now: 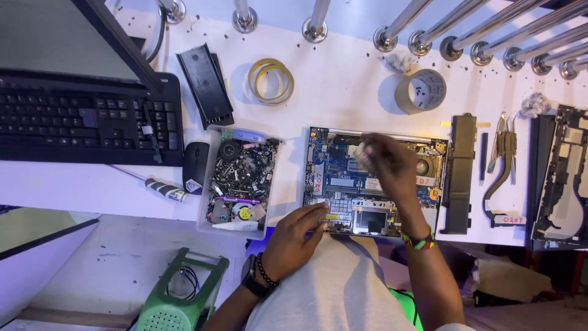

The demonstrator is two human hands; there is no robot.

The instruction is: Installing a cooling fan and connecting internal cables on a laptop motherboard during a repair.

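Right hand [387, 164] hovers over the middle of the opened laptop base [373, 184], its fingers curled in and pinched on a small pale object [361, 149] at the fingertips; the hand is blurred, so what that object is cannot be told. Left hand [297, 236] lies at the near left corner of the laptop base, fingers stretched out nearly flat and touching its near edge, grasping nothing. That base sits on the white worktop [343, 92] with its blue circuit board exposed.

Left of the base, just beside it, stands a clear plastic tray [207, 184] filled with a heap of small dark screws and parts, a small round fan, a yellow disc and a purple pen-like tool. Right of the base lies a long black battery [460, 175], then a pair of pliers [503, 144]. Farther back on the worktop are a roll of brown tape [421, 91] and a thin yellowish tape ring [271, 80]. A black keyboard [86, 119] sits at the far left, a mouse [196, 165] by it.
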